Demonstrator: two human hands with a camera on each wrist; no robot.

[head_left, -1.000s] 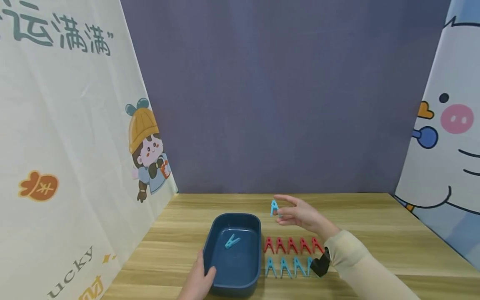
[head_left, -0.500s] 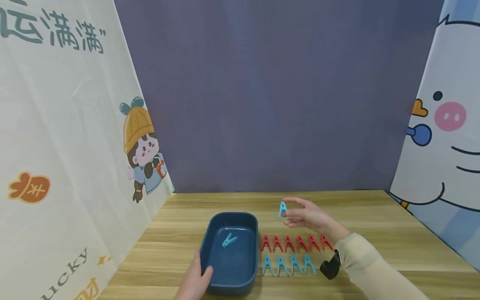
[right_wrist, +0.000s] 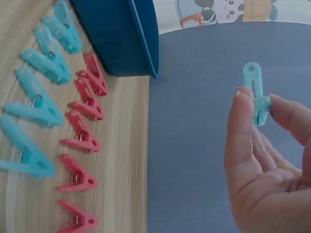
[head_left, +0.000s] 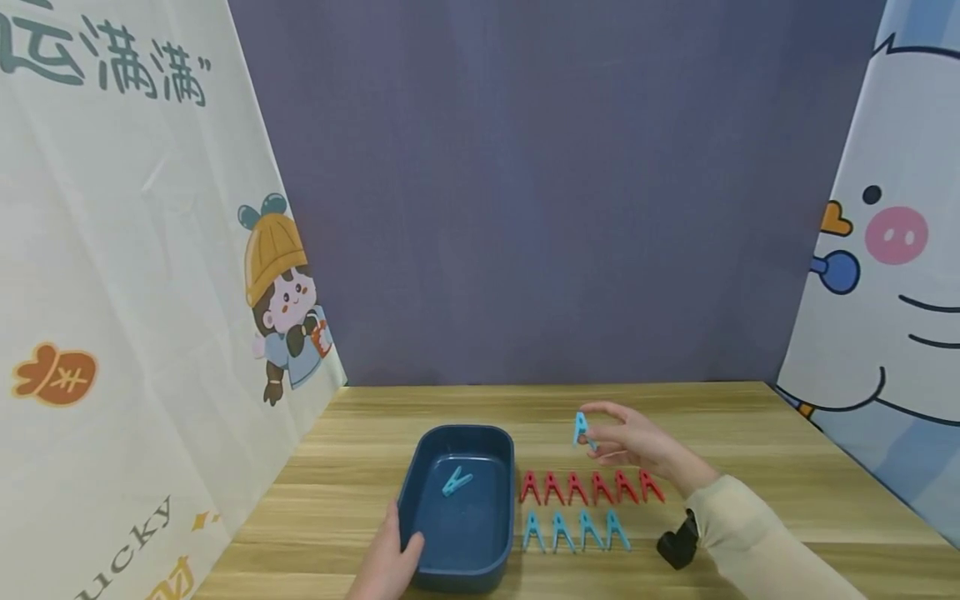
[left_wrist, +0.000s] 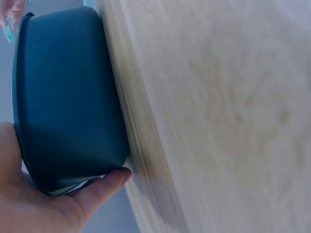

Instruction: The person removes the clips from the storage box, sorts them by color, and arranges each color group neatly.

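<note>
In the head view my left hand [head_left: 388, 560] grips the near-left corner of a dark blue plastic bin [head_left: 512, 500]. The left wrist view shows its fingers against the outer wall of the bin [left_wrist: 73, 97]. One light blue clothespin [head_left: 457, 481] lies inside. Thumb and fingertips of my right hand [head_left: 637, 439] pinch another light blue clothespin [head_left: 581, 427], raised above the table behind the rows; the right wrist view shows this clothespin [right_wrist: 252, 80] with its handle ends up. Right of the bin are a row of several red clothespins [head_left: 577, 488] and, nearer, several light blue ones [head_left: 560, 532].
The wooden table [head_left: 750, 442] ends at a grey-blue backdrop [head_left: 562, 208]. Printed white cloths hang at the left [head_left: 150, 292] and right [head_left: 862, 358]. A black device [head_left: 678, 542] is worn at my right wrist.
My right hand has moved right and slightly down with the pinched clothespin, uncovering the right ends of both rows. The left hand stays at the bin. The view has shifted slightly.
</note>
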